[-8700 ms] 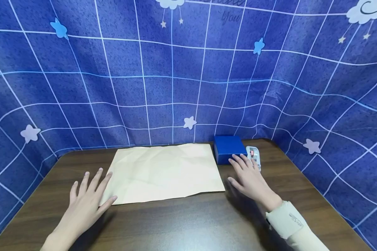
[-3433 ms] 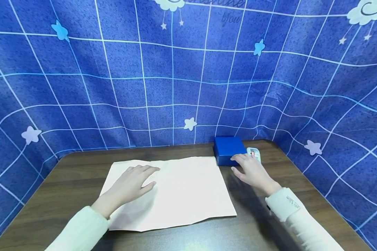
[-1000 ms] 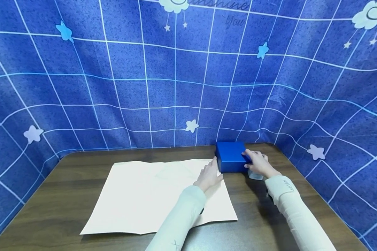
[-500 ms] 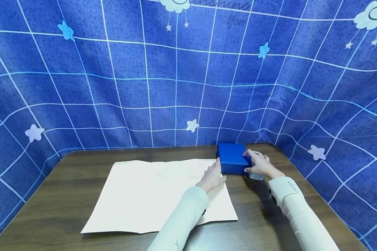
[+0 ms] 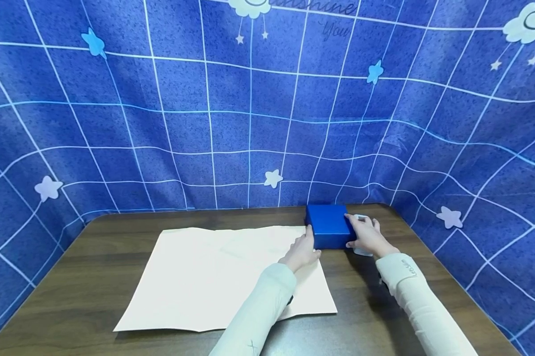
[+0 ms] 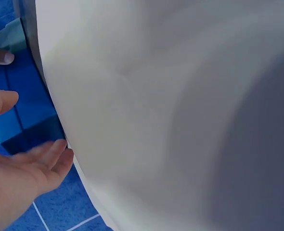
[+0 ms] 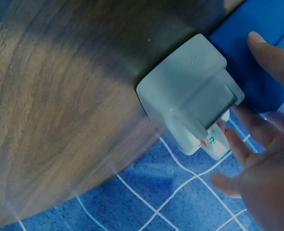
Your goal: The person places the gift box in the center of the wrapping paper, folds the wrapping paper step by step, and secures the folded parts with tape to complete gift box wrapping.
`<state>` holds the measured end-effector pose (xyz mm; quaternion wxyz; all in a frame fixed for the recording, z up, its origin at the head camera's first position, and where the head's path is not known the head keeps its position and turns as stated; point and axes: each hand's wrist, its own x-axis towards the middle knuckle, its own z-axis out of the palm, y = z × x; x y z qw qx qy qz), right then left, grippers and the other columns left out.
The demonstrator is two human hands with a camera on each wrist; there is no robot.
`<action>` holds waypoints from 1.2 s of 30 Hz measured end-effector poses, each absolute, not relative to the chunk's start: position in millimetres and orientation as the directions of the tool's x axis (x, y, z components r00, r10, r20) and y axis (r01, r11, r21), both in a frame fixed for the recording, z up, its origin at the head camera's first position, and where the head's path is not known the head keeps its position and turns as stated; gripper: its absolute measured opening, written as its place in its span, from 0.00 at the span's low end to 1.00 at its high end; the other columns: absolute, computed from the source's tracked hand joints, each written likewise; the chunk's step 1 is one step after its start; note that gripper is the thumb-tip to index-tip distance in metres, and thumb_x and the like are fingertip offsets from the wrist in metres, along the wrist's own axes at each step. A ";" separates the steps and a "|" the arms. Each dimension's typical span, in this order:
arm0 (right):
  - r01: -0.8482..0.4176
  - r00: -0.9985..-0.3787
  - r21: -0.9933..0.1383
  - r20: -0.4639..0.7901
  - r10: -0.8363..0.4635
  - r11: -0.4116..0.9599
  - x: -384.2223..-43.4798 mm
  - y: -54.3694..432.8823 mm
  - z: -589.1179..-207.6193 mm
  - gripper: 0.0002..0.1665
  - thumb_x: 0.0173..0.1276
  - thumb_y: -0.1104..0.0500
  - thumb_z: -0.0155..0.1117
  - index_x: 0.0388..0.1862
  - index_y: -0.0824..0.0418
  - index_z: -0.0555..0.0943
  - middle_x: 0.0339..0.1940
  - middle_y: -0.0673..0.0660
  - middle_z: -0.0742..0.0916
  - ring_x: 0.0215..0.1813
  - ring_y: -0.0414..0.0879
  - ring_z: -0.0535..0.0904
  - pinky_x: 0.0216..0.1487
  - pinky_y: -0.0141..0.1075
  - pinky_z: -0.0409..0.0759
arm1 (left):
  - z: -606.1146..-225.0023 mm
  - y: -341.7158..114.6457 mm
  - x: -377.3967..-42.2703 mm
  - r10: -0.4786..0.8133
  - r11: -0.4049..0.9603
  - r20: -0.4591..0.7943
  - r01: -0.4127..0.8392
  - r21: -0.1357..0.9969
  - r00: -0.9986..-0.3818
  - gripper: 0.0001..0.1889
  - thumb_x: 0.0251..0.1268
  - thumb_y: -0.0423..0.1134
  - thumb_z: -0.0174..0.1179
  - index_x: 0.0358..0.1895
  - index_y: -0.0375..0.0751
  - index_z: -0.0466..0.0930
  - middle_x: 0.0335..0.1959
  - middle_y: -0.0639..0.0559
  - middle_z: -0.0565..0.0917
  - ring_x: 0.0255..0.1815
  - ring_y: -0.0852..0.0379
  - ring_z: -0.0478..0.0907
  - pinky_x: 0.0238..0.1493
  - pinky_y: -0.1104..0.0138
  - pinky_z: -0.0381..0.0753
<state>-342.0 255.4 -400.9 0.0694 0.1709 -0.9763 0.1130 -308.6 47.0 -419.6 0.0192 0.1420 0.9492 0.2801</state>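
A blue box [image 5: 330, 225] sits at the back right of the table, between both hands. My left hand [image 5: 300, 251] holds its left end, the forearm crossing over a large pale sheet of paper [image 5: 205, 282]. In the left wrist view the left thumb [image 6: 5, 102] lies across the front face, with curled fingers at the end. My right hand [image 5: 367, 235] grips the right end; its thumb [image 7: 264, 50] shows against the blue face in the right wrist view. Close by that hand stands a light grey-green tape dispenser [image 7: 180, 82], mostly hidden from the head camera.
The wooden table [image 5: 98, 262] has rounded back corners. A blue curtain [image 5: 183, 128] with white grid lines and stars hangs directly behind it and on the sides. The paper's right edge comes up close to the box.
Over several seconds the paper has slid nearer and my left hand has crossed right to the box, while the right hand closed in on it. Lately the box has shifted very slightly left and nearer.
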 end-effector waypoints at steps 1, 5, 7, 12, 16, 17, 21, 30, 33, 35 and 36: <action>-0.352 -0.930 -0.192 0.185 -0.318 0.916 -341.3 254.8 -401.2 0.49 0.46 0.58 0.74 0.66 0.65 0.62 0.59 0.70 0.75 0.61 0.71 0.62 0.59 0.67 0.47 | -419.5 46.9 -308.2 0.286 0.799 0.039 0.260 0.543 -0.958 0.41 0.58 0.40 0.58 0.70 0.31 0.46 0.57 0.35 0.74 0.55 0.41 0.74 0.54 0.53 0.74; -0.369 -0.916 -0.179 0.237 -0.325 0.912 -339.5 252.6 -402.7 0.48 0.42 0.59 0.75 0.63 0.67 0.64 0.55 0.71 0.77 0.59 0.71 0.62 0.58 0.68 0.46 | -418.8 46.6 -306.7 0.306 0.784 0.038 0.274 0.557 -0.951 0.41 0.59 0.39 0.58 0.69 0.29 0.44 0.55 0.35 0.76 0.52 0.42 0.76 0.52 0.55 0.75; -0.377 -0.910 -0.173 0.252 -0.329 0.910 -339.2 252.5 -404.0 0.48 0.42 0.59 0.76 0.63 0.67 0.65 0.53 0.71 0.78 0.59 0.70 0.63 0.59 0.68 0.45 | -418.7 46.5 -306.8 0.311 0.781 0.045 0.282 0.557 -0.949 0.41 0.59 0.39 0.58 0.69 0.28 0.45 0.56 0.34 0.74 0.53 0.43 0.76 0.53 0.56 0.75; -0.392 -0.904 -0.151 0.249 -0.349 0.907 -338.6 252.7 -406.2 0.47 0.44 0.58 0.75 0.63 0.68 0.64 0.52 0.72 0.78 0.57 0.71 0.64 0.59 0.68 0.45 | -417.4 46.3 -305.9 0.319 0.761 0.045 0.285 0.583 -0.947 0.39 0.60 0.37 0.56 0.69 0.25 0.44 0.62 0.31 0.67 0.61 0.43 0.69 0.60 0.58 0.70; -0.401 -0.900 -0.143 0.244 -0.360 0.905 -337.2 252.1 -405.9 0.46 0.47 0.58 0.73 0.64 0.69 0.63 0.53 0.73 0.78 0.57 0.71 0.65 0.59 0.68 0.46 | -415.1 46.3 -304.1 0.310 0.748 0.039 0.269 0.607 -0.950 0.38 0.62 0.36 0.54 0.69 0.26 0.43 0.65 0.31 0.62 0.65 0.43 0.65 0.63 0.57 0.66; -0.403 -0.900 -0.144 0.244 -0.362 0.904 -336.4 251.6 -405.4 0.46 0.47 0.58 0.73 0.64 0.69 0.63 0.53 0.73 0.77 0.57 0.72 0.65 0.60 0.68 0.47 | -414.7 46.4 -303.8 0.303 0.748 0.035 0.260 0.610 -0.952 0.37 0.63 0.36 0.53 0.70 0.28 0.43 0.66 0.32 0.62 0.65 0.42 0.64 0.63 0.57 0.66; -0.407 -0.896 -0.147 0.256 -0.363 0.901 -333.2 250.0 -402.5 0.46 0.49 0.58 0.71 0.65 0.69 0.61 0.54 0.75 0.76 0.58 0.71 0.66 0.60 0.67 0.49 | -413.5 46.7 -303.1 0.274 0.764 0.058 0.254 0.592 -0.960 0.37 0.63 0.36 0.53 0.70 0.30 0.44 0.65 0.34 0.63 0.62 0.41 0.67 0.60 0.55 0.69; -0.438 -0.875 -0.170 0.304 -0.376 0.883 -325.8 245.2 -392.4 0.45 0.53 0.61 0.69 0.66 0.71 0.58 0.57 0.75 0.73 0.60 0.67 0.68 0.61 0.64 0.55 | -407.5 43.5 -301.9 0.193 0.809 0.183 0.262 0.527 -0.964 0.34 0.62 0.39 0.56 0.68 0.36 0.49 0.59 0.38 0.71 0.49 0.41 0.77 0.49 0.54 0.76; -0.446 -0.873 -0.181 0.304 -0.382 0.876 -323.1 241.4 -388.7 0.45 0.53 0.61 0.68 0.67 0.71 0.57 0.57 0.75 0.73 0.60 0.67 0.68 0.61 0.64 0.56 | -405.5 40.3 -301.4 0.175 0.818 0.205 0.258 0.515 -0.963 0.34 0.62 0.42 0.57 0.67 0.37 0.51 0.57 0.39 0.72 0.47 0.42 0.78 0.48 0.56 0.77; -0.457 -0.869 -0.194 0.307 -0.389 0.868 -321.5 238.2 -386.5 0.45 0.54 0.62 0.68 0.67 0.71 0.57 0.57 0.75 0.73 0.58 0.66 0.69 0.60 0.62 0.59 | -405.1 37.0 -300.6 0.170 0.821 0.224 0.263 0.506 -0.960 0.33 0.62 0.43 0.57 0.65 0.37 0.52 0.55 0.40 0.74 0.45 0.44 0.79 0.46 0.58 0.78; -0.464 -0.866 -0.203 0.307 -0.394 0.862 -320.9 236.4 -385.6 0.45 0.54 0.62 0.68 0.67 0.71 0.57 0.56 0.75 0.73 0.58 0.66 0.70 0.60 0.61 0.61 | -405.0 35.0 -299.8 0.166 0.822 0.236 0.267 0.503 -0.957 0.33 0.62 0.43 0.57 0.65 0.37 0.53 0.54 0.40 0.74 0.44 0.44 0.79 0.45 0.58 0.78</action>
